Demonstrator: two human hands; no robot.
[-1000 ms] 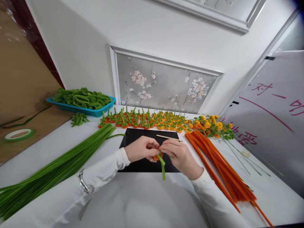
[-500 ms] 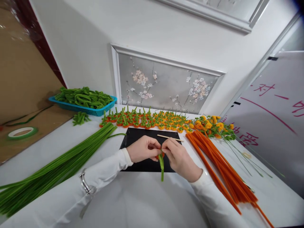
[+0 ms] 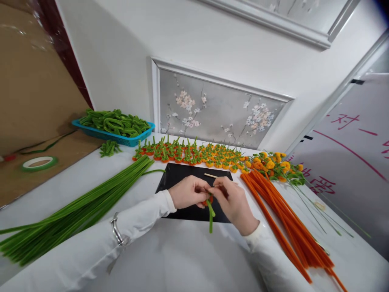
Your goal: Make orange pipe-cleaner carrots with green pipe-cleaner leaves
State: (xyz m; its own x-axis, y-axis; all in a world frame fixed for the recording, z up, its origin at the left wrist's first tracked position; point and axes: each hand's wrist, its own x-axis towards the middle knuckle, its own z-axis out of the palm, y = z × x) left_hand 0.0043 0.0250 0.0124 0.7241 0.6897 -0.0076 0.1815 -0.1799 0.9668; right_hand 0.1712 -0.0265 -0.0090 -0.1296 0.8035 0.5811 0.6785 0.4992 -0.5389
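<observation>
Over the black mat (image 3: 179,172), my left hand (image 3: 189,192) is closed on a small orange and green pipe-cleaner flower (image 3: 208,201), mostly hidden by the fingers. Green pipe-cleaner ends (image 3: 210,217) hang down from it toward me. My right hand (image 3: 232,202) is pinched at the top of the same piece, its fingertips meeting those of the left; just what they grip is too small to make out. Behind the right hand lies a thin wooden stick (image 3: 211,175), partly covered by it.
Long green pipe cleaners (image 3: 100,207) lie left, orange ones (image 3: 291,227) right. Rows of small orange and yellow flowers (image 3: 188,152) stand behind the mat. A blue basket (image 3: 127,140) holds green pieces beside a short green pile (image 3: 110,148). Green tape (image 3: 39,163) and finished-looking yellow flowers (image 3: 270,164) flank these.
My right hand has turned slightly, its fingertips closer to the left's, and now covers more of the stick. The hanging green ends have shifted and spread a little. The whole view has moved slightly.
</observation>
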